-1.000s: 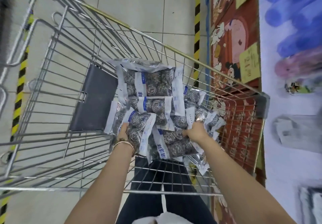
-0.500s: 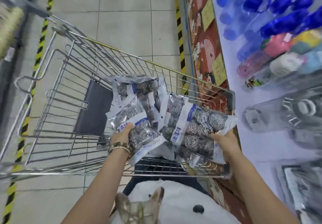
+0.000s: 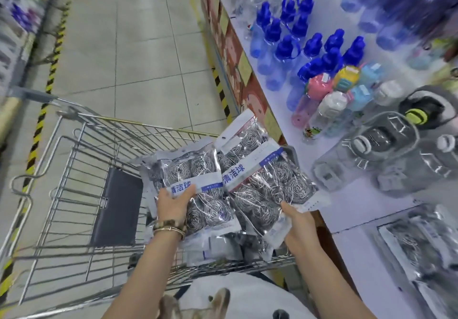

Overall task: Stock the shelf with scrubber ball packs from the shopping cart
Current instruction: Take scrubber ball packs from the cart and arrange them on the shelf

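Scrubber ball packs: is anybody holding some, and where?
Yes. The left hand grips one pack at its label band; the right hand holds a second pack by its bottom edge.

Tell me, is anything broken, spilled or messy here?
Nothing looks broken or spilled. The left hand and right hand each hold scrubber ball packs that look whole. The spare packs lie in a loose heap in the cart. The bottles stand on the shelf, whose right side is blurry.

floor [image 3: 138, 46]: pale grey tiles | hazard stripes [image 3: 49, 80]: yellow-black, both aisle edges
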Demonstrator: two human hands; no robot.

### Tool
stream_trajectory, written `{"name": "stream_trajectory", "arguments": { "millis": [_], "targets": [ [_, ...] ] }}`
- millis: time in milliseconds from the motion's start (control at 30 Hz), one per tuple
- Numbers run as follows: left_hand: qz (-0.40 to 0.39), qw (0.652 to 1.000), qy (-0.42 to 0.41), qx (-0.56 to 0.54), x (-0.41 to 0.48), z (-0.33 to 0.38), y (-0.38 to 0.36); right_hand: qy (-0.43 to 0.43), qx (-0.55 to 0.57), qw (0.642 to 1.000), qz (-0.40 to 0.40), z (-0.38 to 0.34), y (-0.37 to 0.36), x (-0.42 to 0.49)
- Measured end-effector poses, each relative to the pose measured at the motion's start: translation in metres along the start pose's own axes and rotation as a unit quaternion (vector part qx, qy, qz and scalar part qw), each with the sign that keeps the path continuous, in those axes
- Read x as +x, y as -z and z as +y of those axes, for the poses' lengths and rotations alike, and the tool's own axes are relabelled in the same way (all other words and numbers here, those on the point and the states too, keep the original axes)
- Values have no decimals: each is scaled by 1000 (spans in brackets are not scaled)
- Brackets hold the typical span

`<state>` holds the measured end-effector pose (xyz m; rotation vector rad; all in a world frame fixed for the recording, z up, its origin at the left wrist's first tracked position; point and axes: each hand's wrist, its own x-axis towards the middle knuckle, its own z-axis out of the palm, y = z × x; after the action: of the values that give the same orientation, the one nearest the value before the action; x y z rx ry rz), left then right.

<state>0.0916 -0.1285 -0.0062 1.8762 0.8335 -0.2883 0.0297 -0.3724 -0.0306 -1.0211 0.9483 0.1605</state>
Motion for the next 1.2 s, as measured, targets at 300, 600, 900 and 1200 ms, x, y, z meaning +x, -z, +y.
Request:
{"name": "stream_trajectory", "arguments": {
  "millis": [300,600,900,1200],
  "targets": [
    [-137,985,-99,27,-11,13,-3,-12,206,977,58,44,10,-47],
    [-286,940,-161,92,-60,8,-56,44,384,917,99,99,71,-110],
    [-426,861,-214,177,-159,-15,-120,135,535,809,204,142,134,-185],
    [-494,796,-255,239,-275,-62,-173,191,607,712,297,188,234,-265]
  ]
}}
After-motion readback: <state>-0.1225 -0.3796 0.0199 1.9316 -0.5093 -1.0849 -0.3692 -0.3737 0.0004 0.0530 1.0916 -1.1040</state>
